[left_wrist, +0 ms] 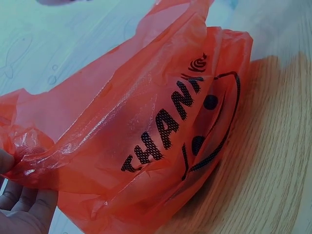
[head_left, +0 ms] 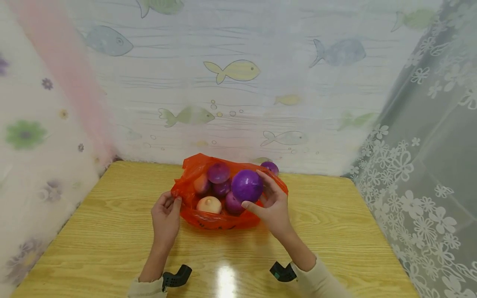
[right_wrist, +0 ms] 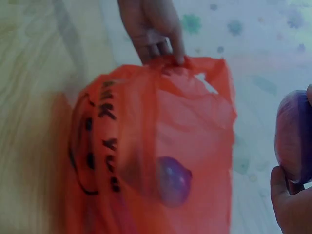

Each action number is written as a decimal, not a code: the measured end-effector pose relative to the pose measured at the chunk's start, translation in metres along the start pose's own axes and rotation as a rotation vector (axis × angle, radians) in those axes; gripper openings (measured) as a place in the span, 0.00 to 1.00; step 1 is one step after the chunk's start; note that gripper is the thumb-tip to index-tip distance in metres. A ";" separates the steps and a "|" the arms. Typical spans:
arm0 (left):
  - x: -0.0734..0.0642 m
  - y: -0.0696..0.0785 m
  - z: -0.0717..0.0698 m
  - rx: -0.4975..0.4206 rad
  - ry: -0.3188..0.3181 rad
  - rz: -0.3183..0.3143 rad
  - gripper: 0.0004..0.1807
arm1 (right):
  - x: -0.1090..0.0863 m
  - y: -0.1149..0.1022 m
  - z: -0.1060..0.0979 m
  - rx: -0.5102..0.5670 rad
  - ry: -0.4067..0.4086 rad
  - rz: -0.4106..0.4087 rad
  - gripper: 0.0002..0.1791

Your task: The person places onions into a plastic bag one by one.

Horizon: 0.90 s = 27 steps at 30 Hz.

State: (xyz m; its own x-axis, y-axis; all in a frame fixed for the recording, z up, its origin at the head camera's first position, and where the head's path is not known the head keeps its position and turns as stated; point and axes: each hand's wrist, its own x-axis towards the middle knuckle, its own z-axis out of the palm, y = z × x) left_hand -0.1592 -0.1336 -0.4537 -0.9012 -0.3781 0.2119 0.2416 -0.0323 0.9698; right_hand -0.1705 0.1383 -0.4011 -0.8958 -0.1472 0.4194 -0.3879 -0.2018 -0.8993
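A thin red plastic bag (head_left: 223, 223) lies wide-mouthed on the table, with black lettering and a smiley face in the left wrist view. Inside are several round, shiny purple onions (head_left: 218, 172) and a pale, cream-coloured one (head_left: 209, 205) with a nub on top. My left hand (head_left: 166, 217) pinches the bag's left rim between thumb and fingers. Over the bag's right side, my right hand (head_left: 275, 207) holds a purple onion (head_left: 247, 186) with thumb and fingers around it. The right wrist view shows this held onion (right_wrist: 292, 136) partly cut off at the frame's edge.
Another purple onion (head_left: 270, 167) sits behind the bag at its back right. The wooden table (head_left: 328, 231) meets a fish-patterned curtain (head_left: 238, 132) at the back. A lace curtain (head_left: 421, 215) hangs along the right side.
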 end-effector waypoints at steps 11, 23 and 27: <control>-0.001 -0.001 0.000 0.009 0.008 0.000 0.11 | -0.013 0.028 0.021 -0.020 -0.051 0.131 0.43; -0.002 0.001 0.000 0.021 0.002 0.006 0.11 | -0.008 0.044 0.027 -0.146 -0.096 0.206 0.40; -0.001 0.000 0.000 0.007 0.001 0.006 0.11 | -0.003 0.048 0.029 -0.167 -0.088 0.237 0.40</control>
State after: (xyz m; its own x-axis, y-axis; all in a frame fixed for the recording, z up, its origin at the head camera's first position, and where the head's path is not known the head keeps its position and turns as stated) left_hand -0.1585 -0.1335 -0.4536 -0.8993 -0.3795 0.2173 0.2440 -0.0232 0.9695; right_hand -0.1800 0.1012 -0.4426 -0.9463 -0.2558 0.1978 -0.2069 0.0089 -0.9783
